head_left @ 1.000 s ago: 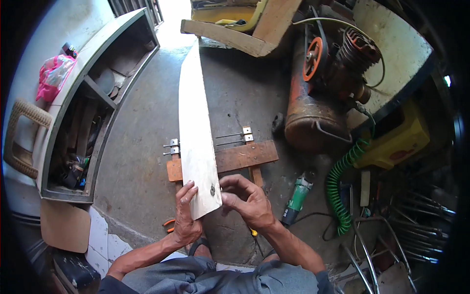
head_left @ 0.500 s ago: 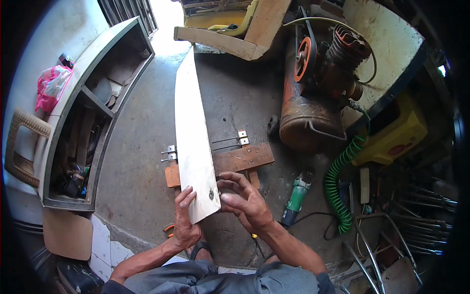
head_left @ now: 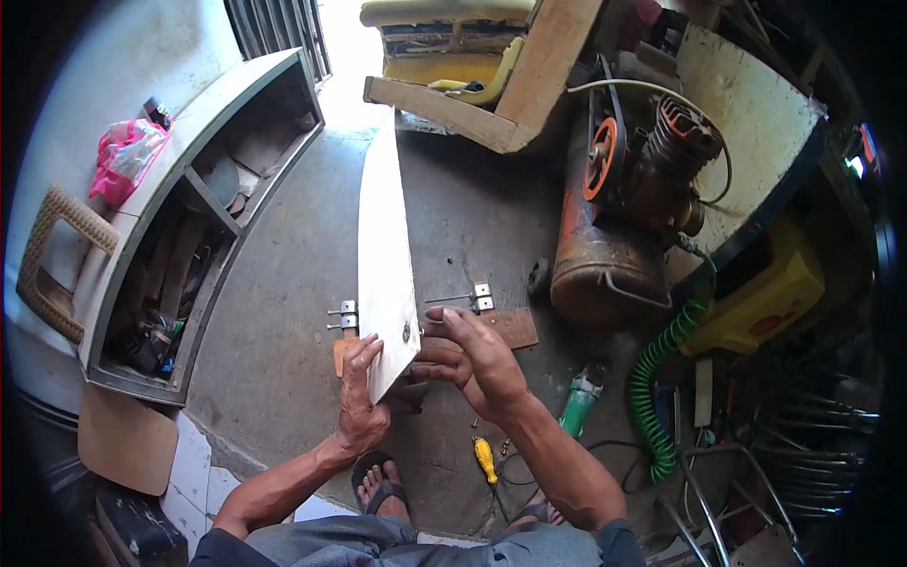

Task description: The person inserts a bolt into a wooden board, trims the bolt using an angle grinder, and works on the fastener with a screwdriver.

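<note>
A long white board, pointed at its far end, stands out in front of me at a tilt. My left hand is closed on its near left edge, fingers on the pale face. A dark fitting or hole shows near the board's right corner, with a small piece jutting past the edge. Around that corner is my right hand, its fingers bent and apart. Its lower fingertips reach to the board's edge or behind it; whether they touch a small part there is hidden. Beneath the board lies a brown wooden piece with metal clamps.
On the floor are a yellow-handled screwdriver and a green power tool. An air compressor and coiled green hose stand right. Left is an open cabinet; a wooden frame is at the back.
The board's near end has risen and tilted in my hands. My right hand has turned, its fingers now spread above and below the fitting. My view has shifted, bringing the screwdriver into sight.
</note>
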Demonstrator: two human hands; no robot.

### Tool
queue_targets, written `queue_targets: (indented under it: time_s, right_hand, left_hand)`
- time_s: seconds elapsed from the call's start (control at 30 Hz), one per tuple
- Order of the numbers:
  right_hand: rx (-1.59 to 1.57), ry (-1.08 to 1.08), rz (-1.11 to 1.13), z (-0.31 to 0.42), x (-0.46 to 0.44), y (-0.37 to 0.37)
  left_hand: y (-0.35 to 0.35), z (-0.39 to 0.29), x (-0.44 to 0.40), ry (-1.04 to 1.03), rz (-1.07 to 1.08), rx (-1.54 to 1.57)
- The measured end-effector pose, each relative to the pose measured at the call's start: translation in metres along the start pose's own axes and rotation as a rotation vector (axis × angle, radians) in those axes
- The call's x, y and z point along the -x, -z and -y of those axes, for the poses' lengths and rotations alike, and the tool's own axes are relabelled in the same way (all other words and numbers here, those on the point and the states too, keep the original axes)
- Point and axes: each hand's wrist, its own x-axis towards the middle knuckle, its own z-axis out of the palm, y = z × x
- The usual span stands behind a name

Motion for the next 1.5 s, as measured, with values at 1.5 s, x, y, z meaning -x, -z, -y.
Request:
queue_targets:
  time_s: [1.5]
  right_hand:
    - [0.094,0.209,0.054,0.012,-0.051,-0.017]
  left_hand:
    - [-0.019,0.044,-0.041,0.026,-0.04,0.126]
